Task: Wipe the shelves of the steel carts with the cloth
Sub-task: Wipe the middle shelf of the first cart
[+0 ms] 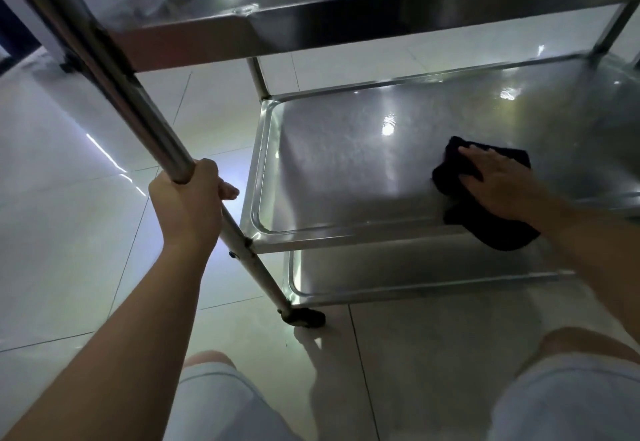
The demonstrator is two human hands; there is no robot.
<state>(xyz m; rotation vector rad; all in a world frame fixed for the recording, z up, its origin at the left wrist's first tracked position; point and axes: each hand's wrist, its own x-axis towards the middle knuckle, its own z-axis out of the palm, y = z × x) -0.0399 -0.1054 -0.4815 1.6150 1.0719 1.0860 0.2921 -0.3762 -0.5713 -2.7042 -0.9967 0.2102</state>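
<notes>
1. Knees in pale shorts [221,402] fill the bottom of the frame, nearest the camera; the person appears to crouch on the tiled floor [69,233] in front of the steel cart.
2. At centre left, the left hand [190,205] grips the cart's slanted steel post [138,105], fingers curled round the tube and thumb tip showing on its right side. It seems to steady the cart, not to wipe.
3. Right of the post, the middle shelf [329,163] spreads across the centre of the frame. Its left part shows a faint mottled sheen under the light reflections; whether that is a damp film from wiping or only glare, I cannot tell.
4. Below it, at lower centre, the bottom shelf [381,274] shows only a strip of its front, and nothing reveals whether it has been wiped.
5. Along the top of the frame, the top shelf [346,18] is seen from its edge and partly from above; its state is unclear too.
6. At centre right, the black cloth [485,212] lies on the middle shelf, one end draped over the front rim. The right hand [502,184] presses flat on it, fingers straight and spread.
7. Judgement: wiping of the middle shelf is under way, with its right part and likely other shelves still to do.
</notes>
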